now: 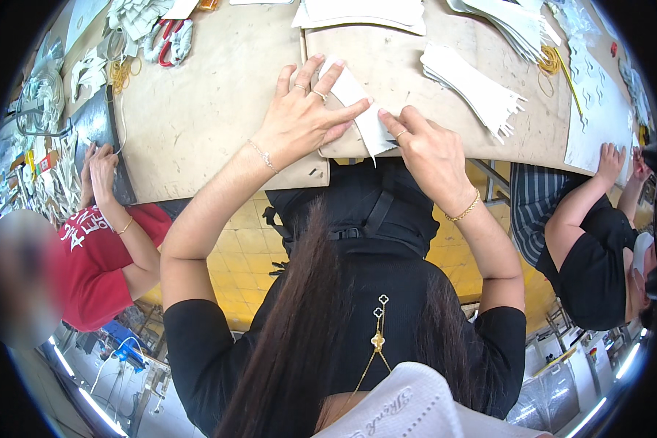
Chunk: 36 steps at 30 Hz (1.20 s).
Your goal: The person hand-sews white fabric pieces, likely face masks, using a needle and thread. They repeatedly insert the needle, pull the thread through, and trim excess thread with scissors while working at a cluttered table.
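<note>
L hand (299,120) spread flat, fingers pressing white cut piece (358,109) onto brown board (219,109), frame ctr-top | R hand (427,150) pinching same piece's lower edge | white stack (474,87) upper right, apart | co-worker hands at left (98,168) & right (613,157) edges

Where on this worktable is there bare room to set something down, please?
The widest bare patch is the brown board left of the left hand, below the red scissors. A smaller one lies between the right hand and the fanned white cut pieces. It is crowded along the far edge and both ends, with white stacks and rubber bands.
</note>
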Each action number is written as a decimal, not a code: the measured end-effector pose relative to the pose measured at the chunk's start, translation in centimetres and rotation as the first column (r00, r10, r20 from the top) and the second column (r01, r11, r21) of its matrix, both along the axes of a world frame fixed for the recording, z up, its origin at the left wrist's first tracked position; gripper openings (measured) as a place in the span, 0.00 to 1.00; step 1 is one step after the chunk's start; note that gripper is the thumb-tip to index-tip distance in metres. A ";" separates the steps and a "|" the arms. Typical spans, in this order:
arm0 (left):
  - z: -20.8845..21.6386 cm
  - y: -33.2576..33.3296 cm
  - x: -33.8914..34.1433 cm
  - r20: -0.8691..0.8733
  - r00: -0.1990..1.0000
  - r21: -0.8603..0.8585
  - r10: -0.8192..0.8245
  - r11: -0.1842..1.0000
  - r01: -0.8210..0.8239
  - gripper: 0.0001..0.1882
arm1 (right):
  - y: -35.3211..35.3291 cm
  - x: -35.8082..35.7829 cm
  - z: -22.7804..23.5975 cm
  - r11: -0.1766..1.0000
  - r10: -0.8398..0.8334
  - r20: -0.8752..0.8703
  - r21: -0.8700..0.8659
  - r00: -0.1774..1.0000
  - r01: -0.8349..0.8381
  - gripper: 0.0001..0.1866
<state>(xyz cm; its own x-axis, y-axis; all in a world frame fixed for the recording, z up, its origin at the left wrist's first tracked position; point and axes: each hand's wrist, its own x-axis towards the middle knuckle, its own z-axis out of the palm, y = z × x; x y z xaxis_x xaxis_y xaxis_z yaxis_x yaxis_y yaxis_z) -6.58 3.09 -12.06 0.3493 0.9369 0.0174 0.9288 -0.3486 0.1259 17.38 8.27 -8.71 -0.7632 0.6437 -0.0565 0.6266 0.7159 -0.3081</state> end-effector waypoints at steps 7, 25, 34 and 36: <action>-0.6 -1.4 4.3 0.116 0.992 0.123 -0.052 0.992 0.037 0.27 | -0.1 1.4 0.4 1.000 -0.008 0.010 -0.024 1.000 0.008 0.27; -0.1 -1.7 4.5 0.078 0.993 0.019 -0.089 0.996 0.088 0.34 | -1.0 5.0 0.1 0.847 -0.423 -0.232 -0.446 0.876 0.291 0.09; -0.1 -1.7 4.7 0.052 0.995 0.024 -0.086 0.996 0.085 0.34 | -2.3 7.5 0.5 0.661 -0.669 -0.216 -0.610 0.712 0.436 0.07; -0.1 -1.8 4.6 0.034 0.996 -0.005 -0.080 0.997 0.081 0.35 | -2.5 8.0 0.5 0.671 -0.689 -0.236 -0.566 0.685 0.479 0.07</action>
